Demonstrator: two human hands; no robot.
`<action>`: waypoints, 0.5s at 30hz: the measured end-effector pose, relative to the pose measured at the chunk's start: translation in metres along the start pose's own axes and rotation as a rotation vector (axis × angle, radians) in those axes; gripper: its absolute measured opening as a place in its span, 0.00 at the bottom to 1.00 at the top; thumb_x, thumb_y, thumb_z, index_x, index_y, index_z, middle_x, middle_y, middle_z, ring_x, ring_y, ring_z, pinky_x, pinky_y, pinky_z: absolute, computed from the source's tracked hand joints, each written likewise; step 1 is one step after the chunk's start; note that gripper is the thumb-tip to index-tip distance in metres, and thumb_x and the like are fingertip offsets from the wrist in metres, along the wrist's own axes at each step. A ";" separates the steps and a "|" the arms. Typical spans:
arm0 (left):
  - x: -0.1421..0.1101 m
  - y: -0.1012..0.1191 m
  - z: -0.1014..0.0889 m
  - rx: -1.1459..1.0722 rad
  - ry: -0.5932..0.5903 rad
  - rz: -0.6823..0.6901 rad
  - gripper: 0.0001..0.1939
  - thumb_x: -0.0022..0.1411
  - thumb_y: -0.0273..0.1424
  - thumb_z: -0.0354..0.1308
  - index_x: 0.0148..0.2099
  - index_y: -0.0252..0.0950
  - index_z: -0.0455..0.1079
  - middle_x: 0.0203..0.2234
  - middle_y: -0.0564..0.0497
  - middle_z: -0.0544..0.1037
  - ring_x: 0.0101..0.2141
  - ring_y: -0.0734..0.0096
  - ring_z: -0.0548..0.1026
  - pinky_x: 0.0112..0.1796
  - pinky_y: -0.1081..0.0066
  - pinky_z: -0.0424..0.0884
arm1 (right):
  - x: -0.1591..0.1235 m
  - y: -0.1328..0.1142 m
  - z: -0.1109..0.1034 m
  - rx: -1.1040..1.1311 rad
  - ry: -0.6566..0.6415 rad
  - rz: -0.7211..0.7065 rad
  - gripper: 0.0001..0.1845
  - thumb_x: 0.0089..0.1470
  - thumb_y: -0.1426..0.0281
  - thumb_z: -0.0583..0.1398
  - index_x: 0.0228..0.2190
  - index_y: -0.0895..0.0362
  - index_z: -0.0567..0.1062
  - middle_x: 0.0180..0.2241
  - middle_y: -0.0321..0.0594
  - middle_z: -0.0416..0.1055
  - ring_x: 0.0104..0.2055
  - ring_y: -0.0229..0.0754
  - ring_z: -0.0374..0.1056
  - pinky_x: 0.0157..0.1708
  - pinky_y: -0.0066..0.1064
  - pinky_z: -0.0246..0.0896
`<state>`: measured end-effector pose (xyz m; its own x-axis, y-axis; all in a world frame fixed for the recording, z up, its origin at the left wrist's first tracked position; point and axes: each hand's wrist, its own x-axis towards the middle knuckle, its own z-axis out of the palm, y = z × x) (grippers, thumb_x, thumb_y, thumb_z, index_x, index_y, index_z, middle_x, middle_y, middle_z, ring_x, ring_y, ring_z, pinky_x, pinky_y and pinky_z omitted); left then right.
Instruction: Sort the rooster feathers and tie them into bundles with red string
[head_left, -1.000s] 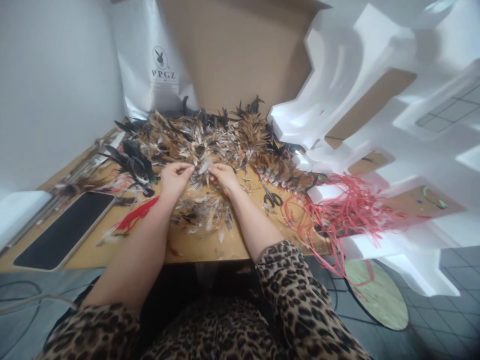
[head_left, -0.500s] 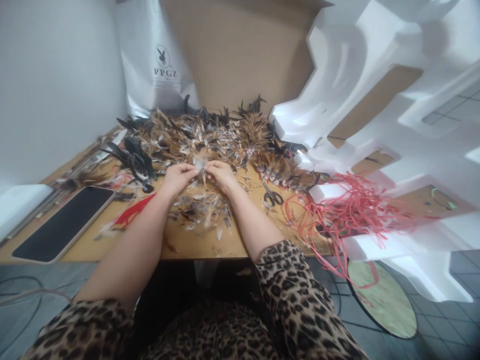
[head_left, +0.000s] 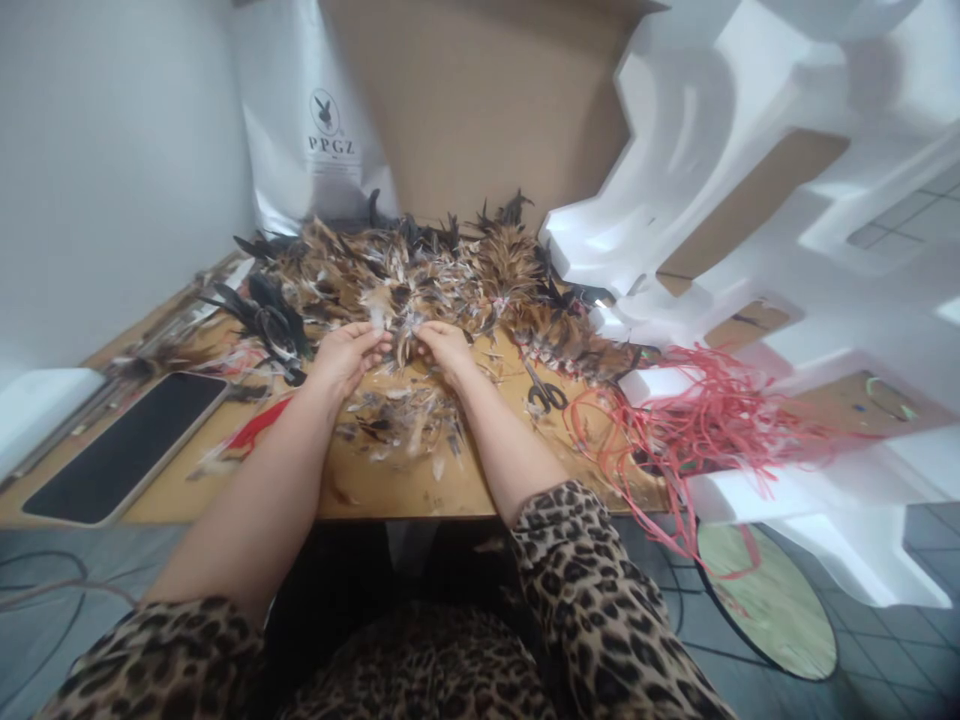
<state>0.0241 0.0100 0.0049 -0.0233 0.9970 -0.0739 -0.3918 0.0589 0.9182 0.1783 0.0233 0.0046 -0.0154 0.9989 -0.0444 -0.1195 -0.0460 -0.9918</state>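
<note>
My left hand (head_left: 346, 356) is closed in a pinch on a feather (head_left: 379, 309), pale and fluffy, which stands up from the fingertips. Just to its right, my right hand (head_left: 445, 350) has thumb and fingers pressed together at small brown and white feathers; what lies between them is too small to make out. Behind both hands spreads a heap of brown, white and black feathers (head_left: 337, 255). Below the fingers, loose feather scraps (head_left: 401, 420) lie scattered on the wooden table (head_left: 420, 495).
Dark scissors (head_left: 546, 392) lie right of my hands, near a tangle of red ribbon (head_left: 705, 410) over white foam pieces (head_left: 757, 490). At left are a phone (head_left: 127, 445), a red strip (head_left: 259, 425) and black feathers (head_left: 266, 320). A white bag (head_left: 307, 110) stands behind.
My hands came together at the pale feather, then parted slightly. The left hand has since moved a little left with the feather; the right stays close to the same spot.
</note>
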 end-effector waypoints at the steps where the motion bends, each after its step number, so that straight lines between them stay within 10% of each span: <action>1: -0.001 0.000 0.001 0.007 -0.008 -0.006 0.07 0.45 0.23 0.62 0.31 0.28 0.71 0.25 0.48 0.76 0.22 0.80 0.72 0.20 0.83 0.65 | 0.000 -0.001 0.000 -0.019 0.016 -0.009 0.07 0.45 0.69 0.60 0.22 0.60 0.71 0.12 0.28 0.61 0.14 0.27 0.54 0.14 0.19 0.44; 15: -0.005 -0.003 0.003 0.107 -0.071 -0.090 0.09 0.43 0.24 0.65 0.30 0.28 0.71 0.19 0.50 0.74 0.20 0.79 0.71 0.20 0.82 0.66 | -0.001 0.003 0.001 -0.028 -0.153 -0.001 0.09 0.42 0.68 0.63 0.19 0.60 0.69 0.11 0.28 0.61 0.12 0.27 0.52 0.13 0.20 0.42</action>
<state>0.0282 0.0053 0.0039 0.0737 0.9883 -0.1333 -0.2888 0.1491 0.9457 0.1770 0.0222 0.0017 -0.1669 0.9856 -0.0262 -0.0923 -0.0421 -0.9948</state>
